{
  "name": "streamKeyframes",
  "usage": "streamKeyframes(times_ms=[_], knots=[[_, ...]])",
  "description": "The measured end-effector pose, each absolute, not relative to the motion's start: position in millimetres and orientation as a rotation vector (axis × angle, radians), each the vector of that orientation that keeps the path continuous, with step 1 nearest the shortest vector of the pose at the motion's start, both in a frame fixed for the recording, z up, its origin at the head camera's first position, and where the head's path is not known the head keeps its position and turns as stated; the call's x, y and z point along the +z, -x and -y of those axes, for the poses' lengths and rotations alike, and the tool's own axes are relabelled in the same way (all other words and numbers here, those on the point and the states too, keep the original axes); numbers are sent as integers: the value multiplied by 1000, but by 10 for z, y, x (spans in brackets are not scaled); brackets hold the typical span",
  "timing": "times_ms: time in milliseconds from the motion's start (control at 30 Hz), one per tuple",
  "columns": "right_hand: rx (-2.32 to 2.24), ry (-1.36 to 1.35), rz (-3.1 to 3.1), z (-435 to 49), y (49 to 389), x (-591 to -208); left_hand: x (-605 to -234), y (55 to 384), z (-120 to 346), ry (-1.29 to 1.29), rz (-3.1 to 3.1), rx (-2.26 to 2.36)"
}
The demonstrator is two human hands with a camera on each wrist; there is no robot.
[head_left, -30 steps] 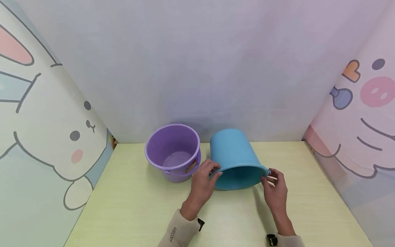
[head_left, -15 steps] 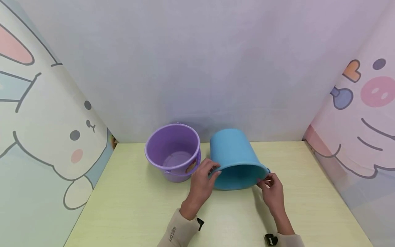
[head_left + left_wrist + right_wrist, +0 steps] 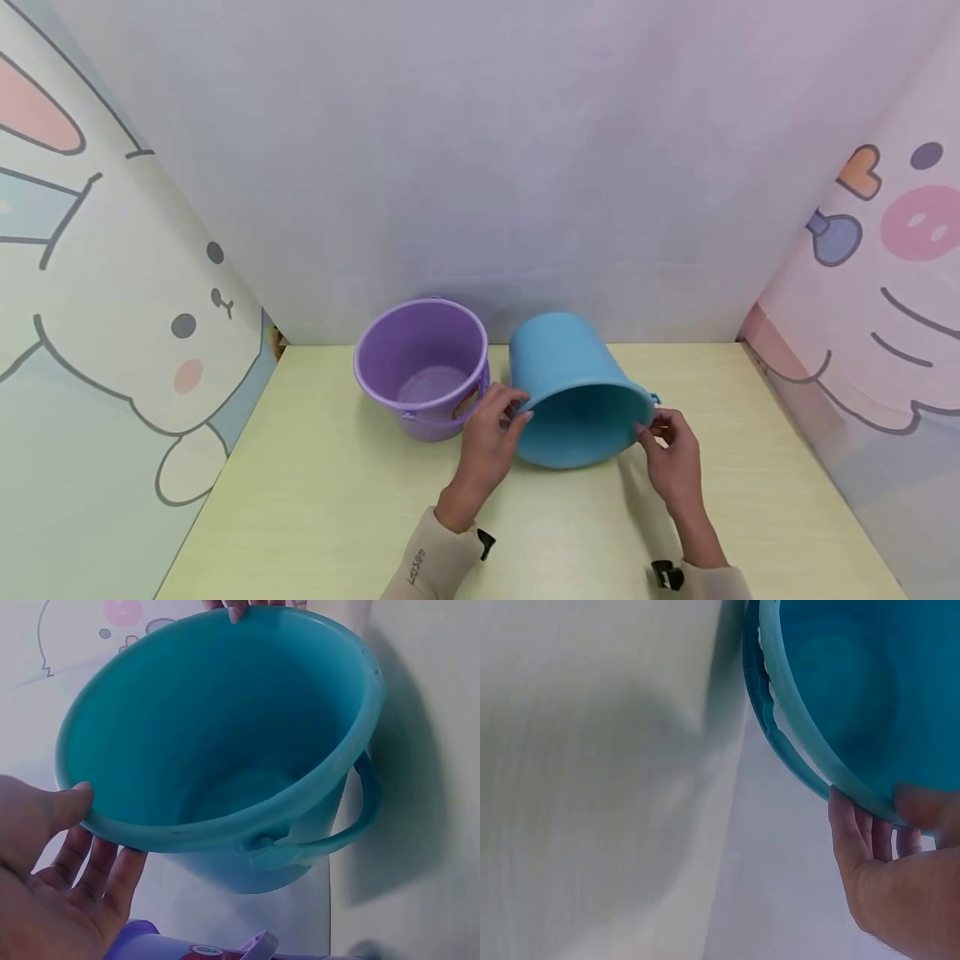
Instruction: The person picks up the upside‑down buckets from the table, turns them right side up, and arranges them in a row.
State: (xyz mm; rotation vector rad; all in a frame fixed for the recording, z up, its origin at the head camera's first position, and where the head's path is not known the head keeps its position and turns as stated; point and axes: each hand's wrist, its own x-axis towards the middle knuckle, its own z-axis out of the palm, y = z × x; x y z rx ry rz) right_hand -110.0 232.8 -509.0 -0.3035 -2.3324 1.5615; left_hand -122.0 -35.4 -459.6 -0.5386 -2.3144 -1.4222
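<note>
A blue bucket (image 3: 566, 354) is tilted on its side, its mouth facing me. My left hand (image 3: 486, 437) pinches the left of its rim, thumb inside and fingers outside, as the left wrist view shows. On the rim's right side my right hand (image 3: 672, 462) has the same kind of pinch, close below a handle joint. The bucket's handle (image 3: 341, 840) hangs beneath the rim in the left wrist view. Left of the blue bucket stands a purple bucket (image 3: 420, 358), upright, its inside bare and its handle lowered toward me.
Both buckets are on a pale yellow-green table (image 3: 300, 500). A plain greyish cloth wall (image 3: 480, 167) rises right behind them. Side panels with a cartoon rabbit (image 3: 142, 333) and a cartoon pig (image 3: 885, 333) border the table.
The blue bucket has turned slightly, its mouth now facing up a little more. My right hand shifted inward along the rim, then back outward. The left hand stayed at the rim.
</note>
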Motion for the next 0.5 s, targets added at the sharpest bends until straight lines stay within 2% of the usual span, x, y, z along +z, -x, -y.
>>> streamKeyframes(times_ms=[267, 500], knots=[[1554, 271, 2324, -2343, 1103, -4974, -4614, 1218, 369, 473, 2288, -1601], [1643, 261, 2359, -2372, 1088, -5043, -4616, 1216, 362, 500, 2257, -1611]])
